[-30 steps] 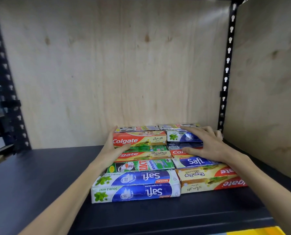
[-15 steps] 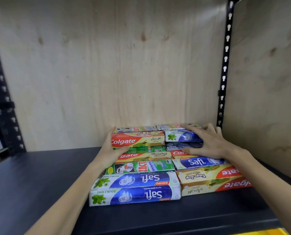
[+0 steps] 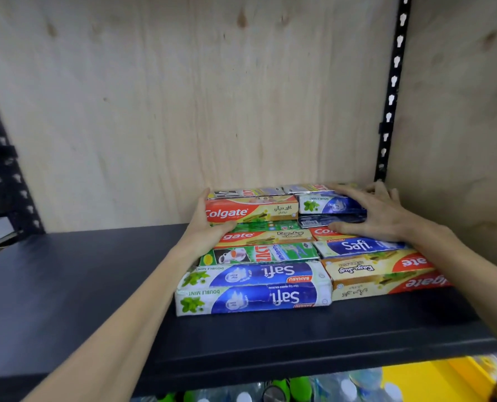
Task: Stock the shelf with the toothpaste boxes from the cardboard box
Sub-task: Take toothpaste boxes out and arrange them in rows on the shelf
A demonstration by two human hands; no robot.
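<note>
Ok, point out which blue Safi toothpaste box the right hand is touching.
The small blue Safi box on the upper layer at the back right, under the right hand; the other blue Safi boxes lie nearer the front, untouched.

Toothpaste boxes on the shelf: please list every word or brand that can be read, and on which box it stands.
"Colgate": red box at the back left.
"Safi", "DOUBLE MINT", "BAHARU", upside down: two blue boxes in front.
"Safi": blue box on the right.
"DOUBLE MINT": blue box under the right hand.
"Whitening": green box.
Other small print: too small to read.
</note>
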